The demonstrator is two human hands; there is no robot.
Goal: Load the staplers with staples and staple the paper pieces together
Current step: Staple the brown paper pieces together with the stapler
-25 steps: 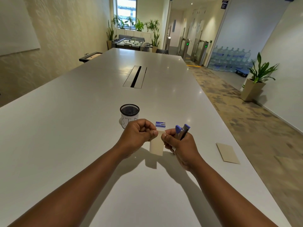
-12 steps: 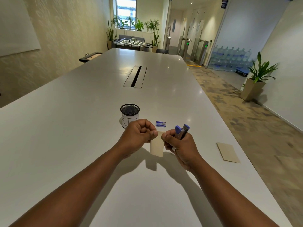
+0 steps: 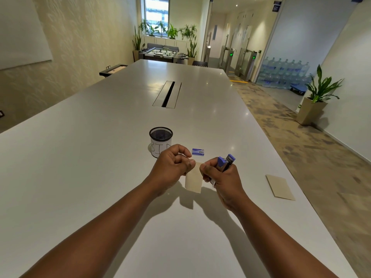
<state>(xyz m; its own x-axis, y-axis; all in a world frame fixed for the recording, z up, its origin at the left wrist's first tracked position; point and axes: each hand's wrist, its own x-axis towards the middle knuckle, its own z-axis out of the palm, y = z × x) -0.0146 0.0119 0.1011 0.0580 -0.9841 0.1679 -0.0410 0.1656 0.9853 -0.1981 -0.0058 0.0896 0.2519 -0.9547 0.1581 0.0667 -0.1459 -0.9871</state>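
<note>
A small tan paper piece (image 3: 193, 180) hangs above the white table (image 3: 80, 167), pinched at its top corners by both hands. My left hand (image 3: 170, 167) grips its left corner with thumb and fingers closed. My right hand (image 3: 222, 177) pinches the right corner and also holds a blue and metal stapler (image 3: 225, 162), whose jaws point up and away. A small blue staple box (image 3: 198, 152) lies flat just beyond the hands. Another tan paper piece (image 3: 280, 187) lies near the table's right edge.
A black mesh cup (image 3: 160, 140) with a white label stands just behind my left hand. A cable slot (image 3: 167, 94) sits in the table's middle. The right table edge runs close to the loose paper; carpet floor and a potted plant (image 3: 317, 97) lie beyond.
Hardly anything has moved; both hands and the paper stay in the same place, with only a slight shift of the fingers.
</note>
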